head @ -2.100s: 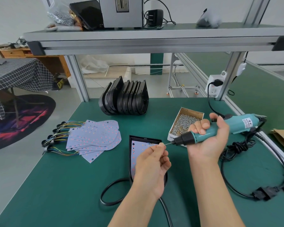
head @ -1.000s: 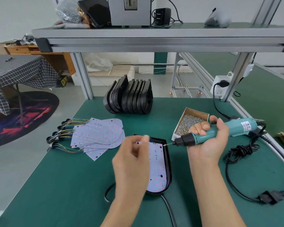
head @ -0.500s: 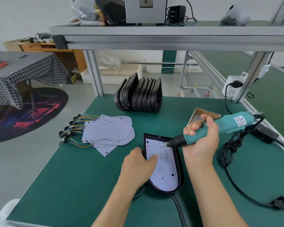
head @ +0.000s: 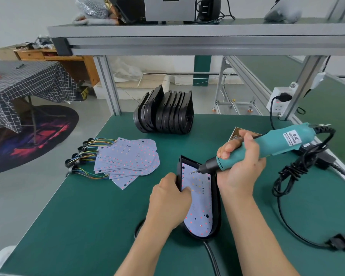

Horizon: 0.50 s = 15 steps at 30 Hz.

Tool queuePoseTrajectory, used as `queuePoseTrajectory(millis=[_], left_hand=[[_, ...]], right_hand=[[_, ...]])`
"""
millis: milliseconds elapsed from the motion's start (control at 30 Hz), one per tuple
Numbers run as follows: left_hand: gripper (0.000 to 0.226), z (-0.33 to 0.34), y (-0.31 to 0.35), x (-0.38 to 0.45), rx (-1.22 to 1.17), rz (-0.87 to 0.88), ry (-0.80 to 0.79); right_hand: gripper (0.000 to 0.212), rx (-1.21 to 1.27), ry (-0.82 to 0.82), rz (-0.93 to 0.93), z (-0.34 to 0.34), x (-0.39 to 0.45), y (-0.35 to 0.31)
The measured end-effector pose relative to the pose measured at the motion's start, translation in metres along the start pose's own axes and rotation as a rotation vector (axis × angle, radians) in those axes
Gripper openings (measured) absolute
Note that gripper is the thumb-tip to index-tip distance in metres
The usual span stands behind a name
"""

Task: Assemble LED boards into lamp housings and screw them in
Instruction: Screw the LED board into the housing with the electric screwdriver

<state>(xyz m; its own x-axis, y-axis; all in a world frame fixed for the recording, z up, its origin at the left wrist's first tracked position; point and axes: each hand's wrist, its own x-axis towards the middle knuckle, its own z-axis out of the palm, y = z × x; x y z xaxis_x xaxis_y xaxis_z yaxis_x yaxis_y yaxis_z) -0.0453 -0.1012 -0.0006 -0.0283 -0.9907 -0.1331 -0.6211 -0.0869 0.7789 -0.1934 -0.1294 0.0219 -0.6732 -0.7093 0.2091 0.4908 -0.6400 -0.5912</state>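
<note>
- Landmark: black lamp housing, flat on the green bench near its front edge, LED board seated inside.
- Far left of the housing, off the bench: checkered table and dark round rug on the floor.
- Left of housing: fanned pile of spare LED boards, coloured wire tails pointing away toward the bench's left edge; open green surface between pile and housing.
- Left hand on the housing's left wall, fingers curled over the rim with tips on the board, covering that edge.
- Housing long axis runs front to back: rounded end nearest the person, square end away; black cable leaves the rounded end toward the front edge.
- Behind housing: row of empty black housings standing on edge, well apart.
- Right hand wrapped round the teal electric screwdriver, fingers closed tight on the barrel; tool slants, bit down-left at the board's far-left corner; contact cannot be told.
- Behind right hand: screw box, mostly hidden.
- Right of housing: bundled black cord looping over the bench, white outlet on the frame post beyond.
</note>
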Motion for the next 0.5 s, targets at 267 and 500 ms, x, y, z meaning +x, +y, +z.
queuePoseTrajectory(millis=[267, 500], left_hand=[[0.029, 0.002, 0.003, -0.005, -0.008, 0.073, 0.049], [0.03, 0.003, 0.003, -0.006, -0.009, 0.092, 0.067]], right_hand=[[0.014, -0.045, 0.005, -0.034, 0.007, -0.004, -0.001], [0.011, -0.064, 0.009, -0.044, 0.011, -0.005, -0.002]])
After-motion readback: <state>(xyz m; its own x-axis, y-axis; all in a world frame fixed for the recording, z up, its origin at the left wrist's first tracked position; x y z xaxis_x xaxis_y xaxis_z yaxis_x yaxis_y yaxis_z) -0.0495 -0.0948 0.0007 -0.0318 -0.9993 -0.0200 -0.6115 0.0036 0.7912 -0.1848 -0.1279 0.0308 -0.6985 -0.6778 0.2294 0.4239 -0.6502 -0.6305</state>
